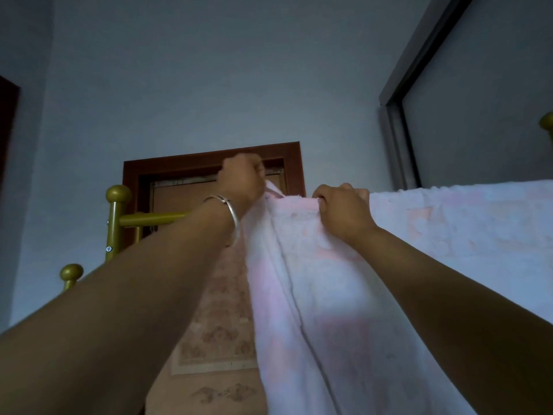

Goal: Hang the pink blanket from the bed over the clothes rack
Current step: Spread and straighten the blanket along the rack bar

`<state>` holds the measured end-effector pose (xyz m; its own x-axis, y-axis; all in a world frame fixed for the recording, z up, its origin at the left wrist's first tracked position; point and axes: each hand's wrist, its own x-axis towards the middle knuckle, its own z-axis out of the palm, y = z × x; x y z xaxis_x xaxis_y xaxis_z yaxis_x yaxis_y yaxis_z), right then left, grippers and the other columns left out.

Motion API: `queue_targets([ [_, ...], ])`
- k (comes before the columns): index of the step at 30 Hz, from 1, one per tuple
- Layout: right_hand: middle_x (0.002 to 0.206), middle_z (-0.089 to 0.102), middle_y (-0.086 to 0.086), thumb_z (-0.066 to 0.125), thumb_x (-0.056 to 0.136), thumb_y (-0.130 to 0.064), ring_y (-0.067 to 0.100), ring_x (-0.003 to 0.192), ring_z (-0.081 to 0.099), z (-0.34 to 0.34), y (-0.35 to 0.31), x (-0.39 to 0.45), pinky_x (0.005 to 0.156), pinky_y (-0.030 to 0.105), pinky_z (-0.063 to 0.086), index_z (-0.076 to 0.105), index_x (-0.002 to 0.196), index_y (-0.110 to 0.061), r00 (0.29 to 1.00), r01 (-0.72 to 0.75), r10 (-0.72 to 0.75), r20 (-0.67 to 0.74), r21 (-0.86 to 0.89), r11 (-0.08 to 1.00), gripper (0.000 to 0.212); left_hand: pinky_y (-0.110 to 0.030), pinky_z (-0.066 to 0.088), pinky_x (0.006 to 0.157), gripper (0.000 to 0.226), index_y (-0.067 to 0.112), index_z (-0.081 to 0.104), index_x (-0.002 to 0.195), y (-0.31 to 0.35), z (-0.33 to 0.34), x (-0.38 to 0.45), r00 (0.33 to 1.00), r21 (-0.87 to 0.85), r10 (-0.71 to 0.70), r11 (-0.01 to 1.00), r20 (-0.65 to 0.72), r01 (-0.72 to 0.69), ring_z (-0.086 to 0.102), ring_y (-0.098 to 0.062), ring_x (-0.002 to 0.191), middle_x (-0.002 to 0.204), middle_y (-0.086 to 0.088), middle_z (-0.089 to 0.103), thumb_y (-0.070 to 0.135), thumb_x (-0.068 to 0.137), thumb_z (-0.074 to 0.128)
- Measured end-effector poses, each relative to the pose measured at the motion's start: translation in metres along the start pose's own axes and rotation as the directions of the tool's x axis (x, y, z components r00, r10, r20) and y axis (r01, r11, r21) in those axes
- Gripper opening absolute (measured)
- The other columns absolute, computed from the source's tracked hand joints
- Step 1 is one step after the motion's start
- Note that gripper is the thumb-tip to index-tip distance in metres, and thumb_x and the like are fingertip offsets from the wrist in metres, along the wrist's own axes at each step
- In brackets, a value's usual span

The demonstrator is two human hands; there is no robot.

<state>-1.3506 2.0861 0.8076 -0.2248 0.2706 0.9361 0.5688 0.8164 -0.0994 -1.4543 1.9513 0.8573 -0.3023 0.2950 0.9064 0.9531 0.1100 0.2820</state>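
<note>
A person reaches up with both arms to a pink blanket (344, 280) draped over the top bar of a gold-coloured clothes rack (118, 218). The left hand (239, 181), a silver bangle (229, 214) on its wrist, is closed on the blanket's raised edge just left of the fold. The right hand (344, 209), just beside it, has its fingers curled tight over the blanket's top edge. Right of the hands the blanket lies spread along the bar; below them it hangs in long folds. Behind the blanket stands a brown wooden door frame (209, 163).
</note>
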Motion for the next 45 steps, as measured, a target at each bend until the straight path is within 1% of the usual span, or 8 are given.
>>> queue_targets([
  [9,0.111,0.066,0.007,0.039,0.092,-0.027,0.026,0.111,0.048,0.013,-0.071,-0.001,0.095,0.038,0.032,0.067,0.103,-0.013,0.97,0.241,-0.24,0.025,-0.052,0.969,0.033,-0.041,0.054,0.094,0.03,0.006,0.072,0.107,-0.036,-0.024,0.003,0.978,0.218,-0.058,0.976,0.199,0.013,0.065,-0.033,0.106,0.116,-0.019,0.069,0.01,0.087,0.05],
  [16,0.105,0.068,0.006,0.043,0.09,-0.029,0.024,0.106,0.051,0.021,-0.078,-0.001,0.095,0.038,0.033,0.065,0.106,-0.016,0.985,0.168,-0.167,0.034,-0.041,0.985,0.03,-0.043,0.053,0.094,0.034,0.007,0.067,0.113,-0.084,-0.057,0.008,0.964,0.45,-0.167,0.891,0.209,0.057,0.062,-0.034,0.108,0.119,-0.016,0.066,0.007,0.083,0.051],
  [22,0.093,0.068,0.01,0.04,0.087,-0.027,0.022,0.091,0.052,0.022,-0.09,-0.001,0.094,0.039,0.035,0.064,0.093,-0.012,0.994,0.113,-0.113,0.013,-0.056,0.992,0.028,-0.037,0.052,0.096,0.031,-0.001,0.067,0.111,-0.081,-0.058,0.017,0.951,0.343,-0.148,0.938,0.272,0.048,0.063,-0.03,0.109,0.118,-0.017,0.067,0.003,0.088,0.048],
  [28,0.09,0.065,0.008,0.036,0.094,-0.025,0.026,0.094,0.058,0.019,-0.099,0.006,0.098,0.039,0.032,0.065,0.09,-0.012,0.978,0.169,-0.175,0.113,0.062,0.984,0.032,-0.022,0.042,0.051,0.033,-0.007,0.057,0.12,-0.069,-0.055,0.026,0.889,-0.037,-0.321,0.936,0.327,0.351,0.052,-0.023,0.083,0.122,-0.026,0.061,0.004,0.09,0.05],
  [33,0.073,0.051,0.006,0.045,0.094,-0.018,0.022,0.071,0.047,0.015,-0.095,0.019,0.073,0.03,0.037,0.039,0.053,-0.019,0.98,0.13,-0.151,0.127,0.163,0.978,0.042,-0.037,0.056,0.074,0.028,-0.007,0.064,0.106,-0.075,-0.046,0.034,0.872,-0.172,-0.407,0.871,0.273,0.46,0.06,-0.027,0.077,0.093,-0.019,0.065,0.007,0.082,0.065],
  [40,0.07,0.047,0.005,0.047,0.089,-0.006,0.022,0.068,0.048,0.019,-0.102,0.031,0.064,0.028,0.037,0.051,0.071,-0.01,0.986,0.026,-0.047,0.163,0.128,0.991,0.018,-0.039,0.053,0.086,0.029,0.001,0.063,0.11,-0.096,-0.057,0.032,0.964,0.473,-0.221,0.872,0.15,0.126,0.062,-0.037,0.104,0.118,-0.02,0.062,0.002,0.083,0.053],
  [43,0.058,0.039,0.0,0.047,0.085,-0.004,0.016,0.056,0.042,0.019,-0.106,0.035,0.064,0.028,0.039,0.044,0.06,-0.011,0.981,-0.033,0.011,0.191,0.111,0.993,0.026,-0.033,0.055,0.079,0.025,0.001,0.066,0.105,-0.093,-0.061,0.033,0.936,0.322,-0.29,0.921,0.198,0.217,0.065,-0.032,0.099,0.111,-0.015,0.066,0.002,0.089,0.048],
  [45,0.06,0.039,-0.001,0.048,0.085,-0.006,0.016,0.058,0.042,0.021,-0.107,0.037,0.065,0.029,0.04,0.041,0.057,-0.015,0.975,-0.09,0.06,0.215,0.132,0.987,0.029,-0.026,0.049,0.055,0.019,0.007,0.06,0.079,-0.091,-0.066,0.035,0.892,-0.069,-0.412,0.9,0.187,0.431,0.06,-0.022,0.068,0.08,-0.009,0.061,0.003,0.092,0.047],
])
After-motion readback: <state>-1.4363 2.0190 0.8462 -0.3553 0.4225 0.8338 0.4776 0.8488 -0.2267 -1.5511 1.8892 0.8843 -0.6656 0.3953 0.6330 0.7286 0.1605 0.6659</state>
